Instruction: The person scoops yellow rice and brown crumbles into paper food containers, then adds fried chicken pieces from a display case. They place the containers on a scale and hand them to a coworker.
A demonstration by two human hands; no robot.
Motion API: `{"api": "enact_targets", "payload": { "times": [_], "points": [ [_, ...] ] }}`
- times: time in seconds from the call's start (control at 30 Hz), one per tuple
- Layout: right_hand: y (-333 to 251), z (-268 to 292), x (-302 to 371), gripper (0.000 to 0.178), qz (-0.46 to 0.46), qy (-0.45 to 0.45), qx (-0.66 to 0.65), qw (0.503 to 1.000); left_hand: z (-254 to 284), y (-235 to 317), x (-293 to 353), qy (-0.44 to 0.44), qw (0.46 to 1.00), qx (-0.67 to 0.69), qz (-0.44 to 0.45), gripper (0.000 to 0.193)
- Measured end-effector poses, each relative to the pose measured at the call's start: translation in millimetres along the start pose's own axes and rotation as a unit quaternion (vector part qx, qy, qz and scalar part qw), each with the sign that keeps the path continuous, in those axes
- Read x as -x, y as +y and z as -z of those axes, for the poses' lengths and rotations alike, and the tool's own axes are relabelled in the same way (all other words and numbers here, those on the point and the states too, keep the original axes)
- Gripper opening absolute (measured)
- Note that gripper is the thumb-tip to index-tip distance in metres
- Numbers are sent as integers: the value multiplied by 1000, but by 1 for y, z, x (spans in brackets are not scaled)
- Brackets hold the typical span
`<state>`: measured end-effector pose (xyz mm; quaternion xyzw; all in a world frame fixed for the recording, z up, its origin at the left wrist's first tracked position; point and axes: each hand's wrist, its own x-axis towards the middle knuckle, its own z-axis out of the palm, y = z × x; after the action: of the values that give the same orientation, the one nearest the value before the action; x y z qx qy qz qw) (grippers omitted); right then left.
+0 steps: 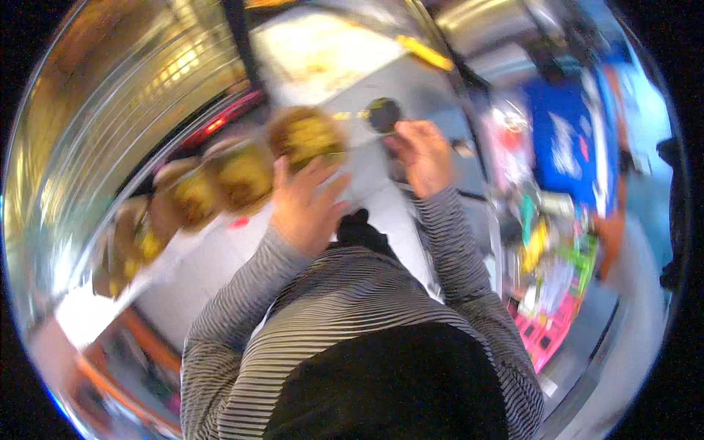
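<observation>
My left hand [308,207] is open, with its fingers spread over the near edge of a round brown bowl [274,136] of yellow, chunky food. Blur hides whether the fingertips touch the bowl. More brown bowls with yellowish food, such as this one [242,176], stand in a row running down to the left. To the right, my right hand [427,160] is closed, its fingers curled together. A dark round thing [383,114] lies right by those fingertips; its kind and whether I grip it are too smeared to make out.
Beyond the bowls is a white tray or sheet [323,55] with pale crumbs, beside a yellow bar-shaped thing [425,53]. A shiny metal and glass case [147,81] borders the left. At right are a blue bag [561,139] and a pink basket [546,334] near mixed small items.
</observation>
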<state>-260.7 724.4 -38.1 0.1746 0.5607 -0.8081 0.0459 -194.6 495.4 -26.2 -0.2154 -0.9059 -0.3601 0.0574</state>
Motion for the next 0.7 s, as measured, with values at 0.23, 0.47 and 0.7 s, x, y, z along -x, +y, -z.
{"api": "enact_targets", "payload": {
  "times": [0.23, 0.47, 0.7],
  "points": [
    [-33, 194, 127, 18, -13, 66, -346, 936, -52, 99, -3, -163, 962, 217, 24, 13],
    [-72, 470, 313, 14, 176, 458, 101, 866, -216, 236, -6, -352, 873, 336, -40, 18],
    [-90, 663, 249, 16, 188, 410, 629, 633, -443, 419, 14, -526, 525, 538, 398, 57]
  ]
}}
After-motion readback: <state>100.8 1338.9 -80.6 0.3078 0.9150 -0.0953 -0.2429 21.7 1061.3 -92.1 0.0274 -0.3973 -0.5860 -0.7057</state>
